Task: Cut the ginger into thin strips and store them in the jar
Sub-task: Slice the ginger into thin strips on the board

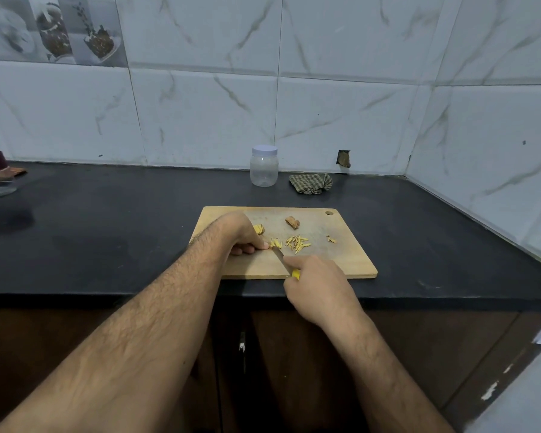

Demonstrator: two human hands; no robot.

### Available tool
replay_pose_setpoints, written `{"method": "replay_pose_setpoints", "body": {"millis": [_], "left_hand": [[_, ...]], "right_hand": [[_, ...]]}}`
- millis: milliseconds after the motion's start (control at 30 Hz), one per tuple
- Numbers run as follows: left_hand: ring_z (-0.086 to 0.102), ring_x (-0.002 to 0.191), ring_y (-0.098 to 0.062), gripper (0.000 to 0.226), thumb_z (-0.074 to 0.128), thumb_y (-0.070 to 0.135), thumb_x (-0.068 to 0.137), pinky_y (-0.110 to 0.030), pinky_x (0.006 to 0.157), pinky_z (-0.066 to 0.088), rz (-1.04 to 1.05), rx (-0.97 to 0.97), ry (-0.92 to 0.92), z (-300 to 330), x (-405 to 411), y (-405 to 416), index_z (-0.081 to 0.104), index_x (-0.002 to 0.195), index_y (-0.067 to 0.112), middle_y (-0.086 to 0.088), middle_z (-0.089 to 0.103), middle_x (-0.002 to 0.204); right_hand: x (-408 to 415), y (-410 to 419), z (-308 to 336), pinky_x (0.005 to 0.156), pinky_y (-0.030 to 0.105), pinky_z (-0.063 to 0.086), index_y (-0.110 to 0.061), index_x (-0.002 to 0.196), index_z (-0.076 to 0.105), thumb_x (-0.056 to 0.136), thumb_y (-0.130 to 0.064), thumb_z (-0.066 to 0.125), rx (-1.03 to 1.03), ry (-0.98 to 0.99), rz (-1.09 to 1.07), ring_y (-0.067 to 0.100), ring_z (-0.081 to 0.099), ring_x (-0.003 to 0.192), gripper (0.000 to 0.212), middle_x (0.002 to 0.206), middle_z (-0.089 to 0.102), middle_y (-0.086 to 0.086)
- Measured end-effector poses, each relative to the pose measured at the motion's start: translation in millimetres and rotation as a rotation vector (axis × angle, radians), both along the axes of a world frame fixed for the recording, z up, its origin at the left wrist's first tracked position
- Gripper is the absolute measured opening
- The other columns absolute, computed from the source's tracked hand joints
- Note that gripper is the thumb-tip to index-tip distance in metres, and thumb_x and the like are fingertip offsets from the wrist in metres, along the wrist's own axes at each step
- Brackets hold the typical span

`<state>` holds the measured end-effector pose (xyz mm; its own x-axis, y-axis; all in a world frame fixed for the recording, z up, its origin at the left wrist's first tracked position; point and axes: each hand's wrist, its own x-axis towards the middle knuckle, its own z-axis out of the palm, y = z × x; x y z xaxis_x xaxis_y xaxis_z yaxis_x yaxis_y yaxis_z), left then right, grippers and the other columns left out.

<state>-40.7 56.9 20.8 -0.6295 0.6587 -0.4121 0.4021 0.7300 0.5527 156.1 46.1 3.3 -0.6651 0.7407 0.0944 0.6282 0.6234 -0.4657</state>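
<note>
Slicing ginger into strips on the board, jar not yet opened.

The ginger (275,243) being cut lies mid-board, pinned by the curled fingertips of the left hand (242,235); cut strips (298,242) lie just to its right, and an unpeeled lump (292,222) sits further back. The right hand (314,284) is wrapped around the yellow handle of the knife (281,260), forefinger along the spine. The blade runs very close to the left fingertips, so a slip could nick them. The jar (264,166) stands capped near the wall, well apart from the board (350,260).
</note>
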Motion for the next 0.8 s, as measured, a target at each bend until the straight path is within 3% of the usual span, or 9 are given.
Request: {"method": "replay_pose_setpoints", "body": {"millis": [100, 267, 400, 500, 567, 800], "left_hand": [[0.046, 0.055, -0.009, 0.024, 0.074, 0.032, 0.085, -0.021, 0.051, 0.04, 0.0, 0.015, 0.002, 0.5, 1.5, -2.5, 0.059, 0.075, 0.018, 0.004, 0.056, 0.062], [0.051, 0.059, -0.009, 0.017, 0.077, 0.027, 0.083, -0.021, 0.055, 0.043, 0.006, 0.085, -0.032, -2.1, -1.5, -5.9, 0.064, 0.082, 0.017, 0.003, 0.061, 0.063], [0.053, 0.055, -0.008, 0.015, 0.077, 0.017, 0.082, -0.018, 0.054, 0.044, 0.019, 0.196, -0.107, -4.0, -4.2, -14.8, 0.064, 0.074, 0.015, 0.002, 0.063, 0.059], [0.05, 0.047, -0.007, 0.022, 0.075, 0.013, 0.081, -0.017, 0.05, 0.042, 0.023, 0.27, -0.137, -5.0, -3.6, -20.6, 0.059, 0.066, 0.016, 0.001, 0.062, 0.054], [0.048, 0.047, -0.009, 0.025, 0.075, 0.016, 0.081, -0.018, 0.051, 0.041, 0.031, 0.306, -0.137, -7.9, -3.6, -23.8, 0.057, 0.064, 0.017, 0.0, 0.063, 0.053], [0.048, 0.046, -0.009, 0.029, 0.069, 0.02, 0.089, -0.019, 0.052, 0.043, 0.073, 0.492, -0.112, -20.9, -5.7, -31.0, 0.056, 0.063, 0.016, -0.001, 0.064, 0.053]], "right_hand": [[-6.6, 0.6, 2.1, 0.092, 0.034, 0.051, -0.027, 0.142, 0.052, 0.095, -0.018, 0.049, 0.004, -0.023, -0.003, 0.021, 0.056, 0.115, 0.047, 0.131, 0.061, 0.0], [-5.2, -0.4, 0.9, 0.082, 0.033, 0.052, -0.02, 0.136, 0.057, 0.097, -0.018, 0.046, -0.069, -0.009, -0.014, 0.021, 0.061, 0.102, 0.041, 0.12, 0.065, 0.003], [0.4, 0.3, 5.8, 0.072, 0.033, 0.056, -0.017, 0.133, 0.058, 0.097, -0.018, 0.043, -0.136, -0.011, -0.005, 0.02, 0.065, 0.081, 0.038, 0.106, 0.066, 0.003], [1.7, -0.4, 12.5, 0.086, 0.037, 0.055, -0.022, 0.139, 0.054, 0.096, -0.019, 0.045, -0.097, -0.017, -0.019, 0.021, 0.063, 0.101, 0.044, 0.124, 0.063, 0.002], [-0.4, -2.4, 13.5, 0.087, 0.034, 0.052, -0.027, 0.14, 0.053, 0.095, -0.021, 0.047, -0.025, -0.01, -0.021, 0.021, 0.059, 0.109, 0.046, 0.127, 0.062, -0.001], [-17.0, -9.5, 0.0, 0.086, 0.037, 0.051, -0.033, 0.138, 0.053, 0.097, -0.023, 0.047, 0.125, -0.062, -0.011, 0.021, 0.058, 0.109, 0.042, 0.123, 0.064, -0.003]]}}
